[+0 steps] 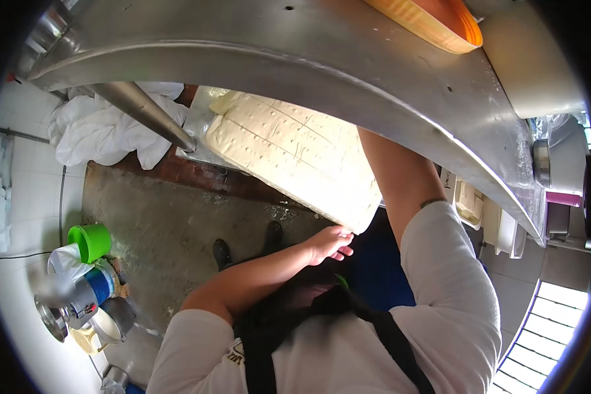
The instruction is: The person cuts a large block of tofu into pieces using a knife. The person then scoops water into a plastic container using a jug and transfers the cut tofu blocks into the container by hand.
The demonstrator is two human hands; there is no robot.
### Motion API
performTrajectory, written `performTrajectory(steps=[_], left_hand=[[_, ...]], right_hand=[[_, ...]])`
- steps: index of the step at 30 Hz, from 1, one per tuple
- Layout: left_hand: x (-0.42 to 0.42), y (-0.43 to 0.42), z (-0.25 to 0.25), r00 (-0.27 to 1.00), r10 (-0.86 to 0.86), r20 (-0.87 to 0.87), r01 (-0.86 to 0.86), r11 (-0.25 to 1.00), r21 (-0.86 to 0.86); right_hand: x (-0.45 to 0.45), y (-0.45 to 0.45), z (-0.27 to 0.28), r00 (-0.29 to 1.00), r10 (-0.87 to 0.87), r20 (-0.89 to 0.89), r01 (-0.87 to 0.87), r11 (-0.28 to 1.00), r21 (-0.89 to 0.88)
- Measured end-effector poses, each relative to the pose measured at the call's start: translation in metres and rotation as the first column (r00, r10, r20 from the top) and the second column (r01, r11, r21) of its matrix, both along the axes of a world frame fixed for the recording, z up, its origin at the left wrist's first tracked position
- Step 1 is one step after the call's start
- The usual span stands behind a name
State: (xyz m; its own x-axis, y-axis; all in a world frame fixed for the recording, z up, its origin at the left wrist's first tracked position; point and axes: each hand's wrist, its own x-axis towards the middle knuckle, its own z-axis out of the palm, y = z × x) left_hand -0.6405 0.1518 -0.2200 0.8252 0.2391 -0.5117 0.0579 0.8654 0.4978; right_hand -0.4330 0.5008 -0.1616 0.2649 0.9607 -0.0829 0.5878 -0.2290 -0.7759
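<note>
A large pale slab (pixel 295 148), like cheese or tofu, is pitted with small holes and marked by straight lines across its top. It lies partly beneath the steel table, on a metal sheet (pixel 200 118) that shows at its far left end. My left hand (pixel 331 245) is at the slab's near corner, fingertips touching or very close to its edge, with the other fingers loosely bent and apart. Over the slab's right side my right forearm (pixel 400 171) reaches under the table. My right hand is hidden behind the table's edge.
The steel table (pixel 276 52) spans the top, with an orange container (pixel 433 23) on it. A metal leg (pixel 144 115) stands beside white cloths (pixel 111 128). A green bucket (pixel 90 241) and several pots are at left. White trays (pixel 502 230) sit at right. The floor (pixel 157 217) looks wet.
</note>
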Motion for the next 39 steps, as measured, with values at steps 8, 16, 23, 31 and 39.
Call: performTrajectory(steps=[8,16,23,31,39], left_hand=[[0.056,0.04,-0.008,0.981,-0.142,-0.135,0.172,0.954,0.247],[-0.14,0.201,0.101,0.51,0.827,-0.237,0.069,0.235,0.97],[-0.194,0.311,0.023,0.313,0.687,-0.656,0.519,0.455,0.724],[-0.191,0.331,0.002,0.603,0.46,-0.651,0.305,0.621,0.722],[-0.182,0.288,0.052,0.706,0.343,-0.62,0.097,0.82,0.564]], right_hand=[[0.039,-0.098,0.043,0.964,0.136,0.229,-0.161,0.982,0.098],[0.052,-0.344,0.023,0.856,-0.514,-0.057,0.513,0.83,0.22],[-0.045,-0.393,-0.035,0.201,-0.746,-0.636,0.886,0.416,-0.208],[-0.081,-0.341,-0.014,0.124,-0.667,-0.735,0.948,0.297,-0.11],[-0.05,-0.344,-0.016,0.328,-0.612,-0.719,0.879,0.476,-0.005]])
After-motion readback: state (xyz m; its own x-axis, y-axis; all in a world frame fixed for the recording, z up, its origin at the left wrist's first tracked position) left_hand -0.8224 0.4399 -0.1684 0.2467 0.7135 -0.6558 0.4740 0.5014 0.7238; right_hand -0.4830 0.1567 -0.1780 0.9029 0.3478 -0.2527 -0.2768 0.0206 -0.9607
